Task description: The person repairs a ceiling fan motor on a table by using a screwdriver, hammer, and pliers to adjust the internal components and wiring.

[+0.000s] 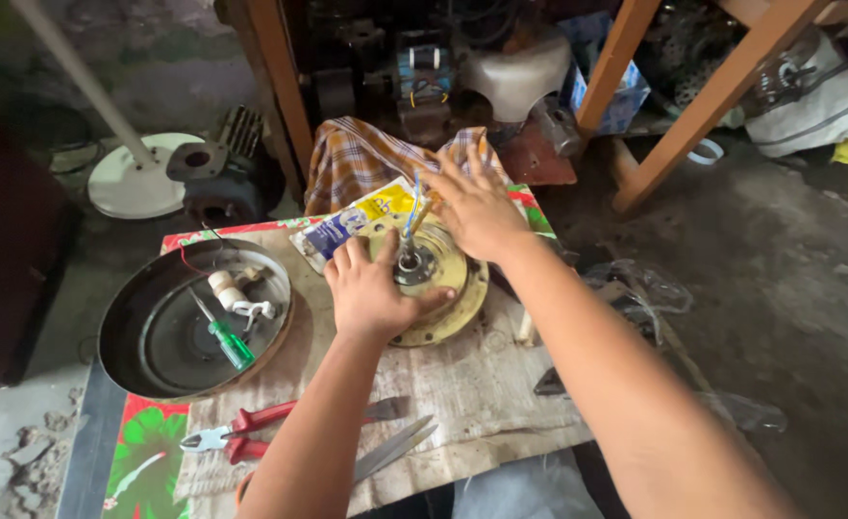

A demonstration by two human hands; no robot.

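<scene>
A round yellow metal fan motor part lies on a worn board over a small table. A steel shaft with blue and yellow wires stands up from its middle. My left hand lies flat on the near left side of the part, thumb toward the hub. My right hand rests on the far right side with fingers spread, close to the wires. Neither hand grips a tool.
A dark round metal cover at the left holds a green-handled screwdriver and a white part. Red-handled pliers and scissors lie near the front edge. A checked cloth, a yellow-blue packet and wooden table legs stand behind.
</scene>
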